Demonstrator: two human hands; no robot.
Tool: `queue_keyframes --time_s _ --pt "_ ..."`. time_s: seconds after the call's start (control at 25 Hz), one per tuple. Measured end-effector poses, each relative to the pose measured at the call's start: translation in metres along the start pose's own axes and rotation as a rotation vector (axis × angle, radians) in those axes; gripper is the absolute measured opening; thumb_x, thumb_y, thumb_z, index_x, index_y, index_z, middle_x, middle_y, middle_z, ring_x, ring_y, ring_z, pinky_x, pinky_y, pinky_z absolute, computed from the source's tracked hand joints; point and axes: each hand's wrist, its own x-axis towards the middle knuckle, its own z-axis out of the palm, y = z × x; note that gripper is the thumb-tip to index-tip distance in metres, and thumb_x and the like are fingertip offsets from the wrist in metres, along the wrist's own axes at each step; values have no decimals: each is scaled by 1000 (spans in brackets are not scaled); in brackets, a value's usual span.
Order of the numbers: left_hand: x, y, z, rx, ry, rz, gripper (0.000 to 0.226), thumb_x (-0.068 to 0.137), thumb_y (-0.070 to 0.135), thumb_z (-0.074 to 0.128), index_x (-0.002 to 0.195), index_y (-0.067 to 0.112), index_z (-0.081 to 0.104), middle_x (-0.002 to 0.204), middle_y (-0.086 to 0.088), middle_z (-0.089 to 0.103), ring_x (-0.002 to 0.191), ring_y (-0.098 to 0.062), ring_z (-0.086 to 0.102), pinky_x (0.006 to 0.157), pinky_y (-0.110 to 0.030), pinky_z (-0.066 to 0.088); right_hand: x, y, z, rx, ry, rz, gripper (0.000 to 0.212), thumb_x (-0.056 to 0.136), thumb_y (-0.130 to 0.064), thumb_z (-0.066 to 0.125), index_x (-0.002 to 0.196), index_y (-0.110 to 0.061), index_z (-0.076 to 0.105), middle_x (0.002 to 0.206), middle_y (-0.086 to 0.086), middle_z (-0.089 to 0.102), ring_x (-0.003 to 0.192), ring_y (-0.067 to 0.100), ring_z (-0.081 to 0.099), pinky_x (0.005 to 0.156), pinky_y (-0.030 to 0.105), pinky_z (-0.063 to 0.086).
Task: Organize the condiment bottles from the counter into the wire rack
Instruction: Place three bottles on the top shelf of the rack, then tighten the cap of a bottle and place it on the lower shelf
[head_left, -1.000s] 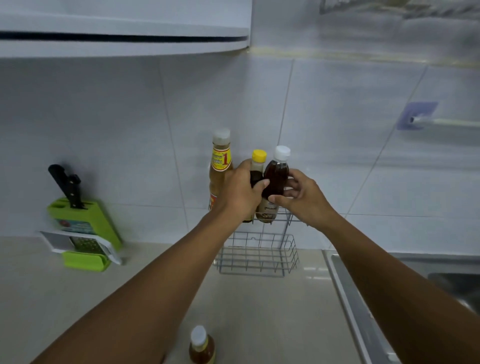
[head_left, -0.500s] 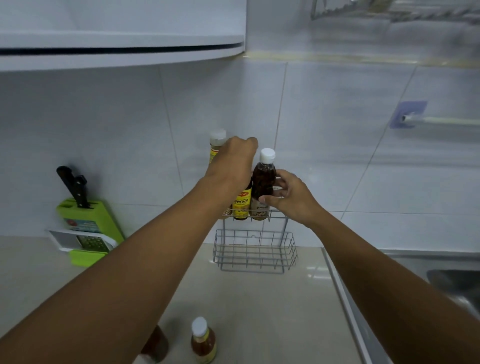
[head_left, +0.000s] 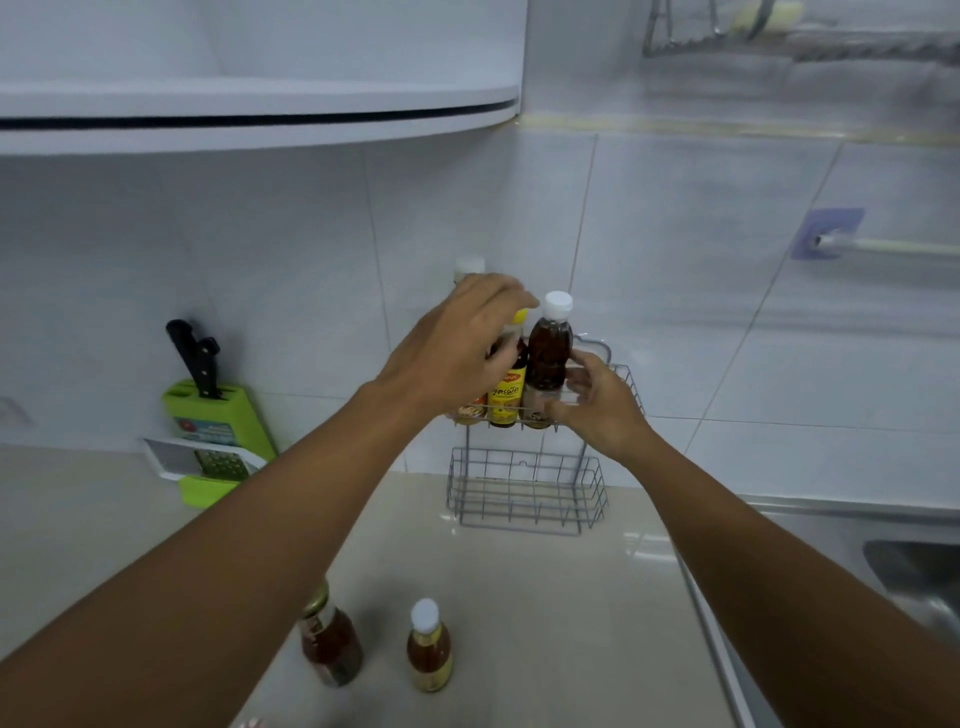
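A grey two-tier wire rack (head_left: 626, 376) hangs on the tiled wall. Its upper tier holds a tall white-capped bottle (head_left: 469, 265), a yellow-capped bottle (head_left: 508, 391) and a dark brown white-capped bottle (head_left: 549, 349). My right hand (head_left: 597, 408) grips the lower part of the dark bottle, which stands upright in the tier. My left hand (head_left: 460, 345) hovers in front of the yellow-capped bottle with its fingers spread, hiding most of the tall bottle. The lower basket (head_left: 524, 501) holds nothing. On the counter near me stand a gold-lidded brown jar (head_left: 330, 647) and a small amber white-capped bottle (head_left: 428, 652).
A green knife block with a black-handled knife (head_left: 218, 415) and a grater (head_left: 208, 462) sit at the left against the wall. A steel sink (head_left: 909, 566) lies to the right. A white cabinet (head_left: 260, 114) overhangs above, and a towel bar (head_left: 883, 247) is on the right wall.
Both bottles came down into the upper tier. My left hand has loosened off the yellow-capped bottle's top. My right hand has slid down the dark bottle. The view has tilted, showing two counter bottles.
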Motion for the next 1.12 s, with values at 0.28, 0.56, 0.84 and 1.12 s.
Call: queue_keyframes --time_s 0.28,0.56,0.84,1.12 --pt "-149 -85 -52 -199 -171 -494 58 80 -23 42 124 7 64 120 -11 65 110 -29 60 96 -38 49 -79 -35 80 23 346 -321 61 75 -10 73 122 -29 39 118 6 44 99 12 50 81 16 46" --pt "-313 -109 -32 -215 -992 -814 79 78 -6 66 148 20 42 156 -4 37 143 -19 35 114 -27 33 -125 -62 194 -301 -577 -431 50 86 -41 70 133 -33 57 116 -8 51 91 1 54 77 10 40" --pt "-362 -75 37 -720 -633 -1006 53 56 32 90 105 33 70 106 11 73 101 -9 68 90 -38 58 -128 -67 238 -626 -750 -431 55 92 -47 68 141 -23 59 120 2 54 117 21 52 98 35 46" --pt "-358 -73 57 -823 -550 -948 27 57 11 75 69 32 64 64 3 67 57 -11 64 56 -41 54 -129 -78 226 -660 -736 -524 51 91 -19 74 141 -18 61 127 4 63 116 24 57 93 39 52"
